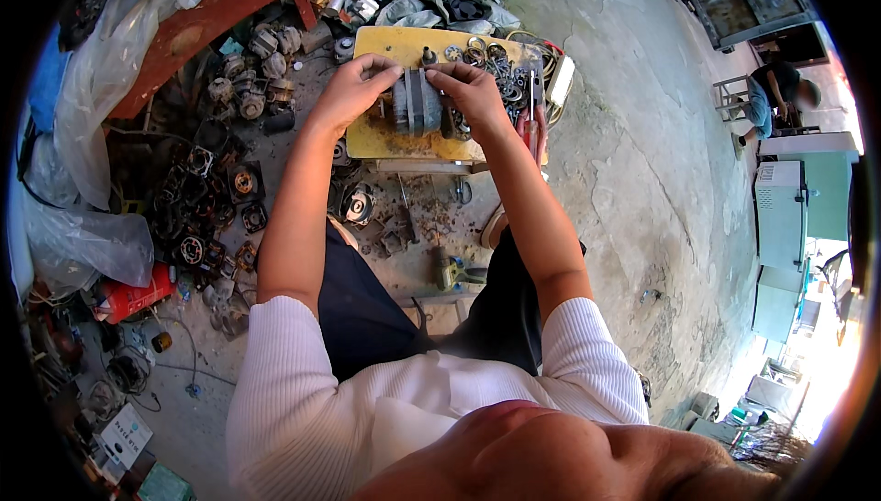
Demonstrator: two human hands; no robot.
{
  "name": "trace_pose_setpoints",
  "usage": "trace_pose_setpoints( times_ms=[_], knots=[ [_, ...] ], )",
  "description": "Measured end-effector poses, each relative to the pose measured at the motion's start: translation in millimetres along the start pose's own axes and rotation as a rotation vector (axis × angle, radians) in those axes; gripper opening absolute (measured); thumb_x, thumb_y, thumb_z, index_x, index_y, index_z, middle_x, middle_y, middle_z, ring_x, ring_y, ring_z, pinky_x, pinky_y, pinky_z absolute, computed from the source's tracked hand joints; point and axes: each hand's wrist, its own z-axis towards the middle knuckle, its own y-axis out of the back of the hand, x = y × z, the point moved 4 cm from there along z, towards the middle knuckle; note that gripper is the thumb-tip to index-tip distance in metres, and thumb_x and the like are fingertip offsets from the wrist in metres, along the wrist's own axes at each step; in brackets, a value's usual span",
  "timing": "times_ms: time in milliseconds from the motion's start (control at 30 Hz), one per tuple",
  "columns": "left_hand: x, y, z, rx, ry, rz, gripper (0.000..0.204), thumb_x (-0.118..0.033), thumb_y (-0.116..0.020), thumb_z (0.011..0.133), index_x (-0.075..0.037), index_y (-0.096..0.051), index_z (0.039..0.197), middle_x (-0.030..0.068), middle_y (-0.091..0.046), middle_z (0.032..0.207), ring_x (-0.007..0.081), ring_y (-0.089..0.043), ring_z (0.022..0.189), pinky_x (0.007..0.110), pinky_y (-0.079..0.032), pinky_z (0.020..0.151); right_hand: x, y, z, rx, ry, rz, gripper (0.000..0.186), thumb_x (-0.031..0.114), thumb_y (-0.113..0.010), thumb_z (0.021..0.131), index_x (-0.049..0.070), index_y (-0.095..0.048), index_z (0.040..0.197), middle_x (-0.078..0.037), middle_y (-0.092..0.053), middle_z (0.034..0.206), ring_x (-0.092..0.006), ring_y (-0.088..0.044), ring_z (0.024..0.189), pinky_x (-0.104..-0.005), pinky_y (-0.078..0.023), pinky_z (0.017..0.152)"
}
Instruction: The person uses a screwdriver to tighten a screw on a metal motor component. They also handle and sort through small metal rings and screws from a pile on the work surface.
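On a worn yellow board [367, 143] in front of me stands a grey ribbed metal cylinder with a dark band round its middle, which looks like a small motor body [416, 106]. My left hand [360, 88] has thumb and fingers closed at its upper left edge. From the other side, my right hand [473, 93] pinches its upper right edge. A short dark shaft-like piece [429, 56] shows just above it, between the hands. Red-handled pliers [530, 125] lie to the right of my right hand. Metal rings and bearings [496, 59] are heaped behind it.
Several motor parts [252, 70] and dark cores [197, 189] are piled on the floor to the left. A green power drill [450, 272] lies between my legs. A white box-shaped thing [561, 81] is at the board's right edge. Another person [780, 88] sits far right.
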Motion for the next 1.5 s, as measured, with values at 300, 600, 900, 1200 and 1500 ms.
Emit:
trace_pose_setpoints(
  times_ms=[300,600,900,1200,1500],
  knots=[
    [1.8,-0.1,4.0,-0.024,0.014,0.066,0.028,-0.026,-0.064,0.093,-0.002,-0.065,0.106,0.0018,-0.065,0.097,0.0082,-0.057,0.09,0.024,-0.045,0.079,-0.9,0.3,0.8,-0.014,0.021,-0.015,0.019,0.014,-0.072,0.086,0.0,-0.071,0.099,-0.002,-0.07,0.086,-0.0065,-0.059,0.071,-0.022,-0.048,0.064],
    [-1.6,-1.6,1.6,-0.05,0.037,0.087,0.03,-0.029,-0.064,0.093,-0.001,-0.065,0.106,0.0021,-0.065,0.096,0.008,-0.056,0.088,0.025,-0.045,0.077,-1.6,0.4,1.5,-0.009,0.03,-0.004,0.02,0.014,-0.072,0.086,-0.001,-0.071,0.099,-0.002,-0.07,0.085,-0.0066,-0.059,0.07,-0.0218,-0.047,0.063],
    [0.0,-2.1,2.9,-0.047,0.052,0.072,0.03,-0.029,-0.064,0.093,-0.001,-0.065,0.105,0.0013,-0.065,0.096,0.0082,-0.057,0.088,0.025,-0.045,0.078,-1.1,-0.2,1.3,-0.008,0.042,-0.038,0.019,0.014,-0.072,0.086,0.0,-0.071,0.099,-0.002,-0.069,0.085,-0.0059,-0.058,0.069,-0.0214,-0.046,0.062],
    [2.3,0.4,3.1,-0.02,0.034,0.061,0.03,-0.029,-0.064,0.093,-0.002,-0.066,0.105,0.002,-0.065,0.096,0.0087,-0.057,0.09,0.025,-0.045,0.081,0.8,-1.7,-0.8,-0.025,0.048,-0.033,0.019,0.014,-0.071,0.086,0.0,-0.071,0.099,-0.001,-0.069,0.083,-0.0052,-0.057,0.068,-0.0209,-0.045,0.061],
    [-4.7,2.7,-3.5,0.007,0.087,0.051,0.034,-0.032,-0.063,0.094,-0.003,-0.064,0.112,0.0034,-0.065,0.105,0.0109,-0.057,0.097,0.028,-0.045,0.085,0.0,-0.7,-1.2,-0.021,0.057,-0.034,0.019,0.014,-0.071,0.087,-0.001,-0.071,0.098,-0.002,-0.069,0.084,-0.0051,-0.057,0.068,-0.0208,-0.045,0.061]
  ],
)
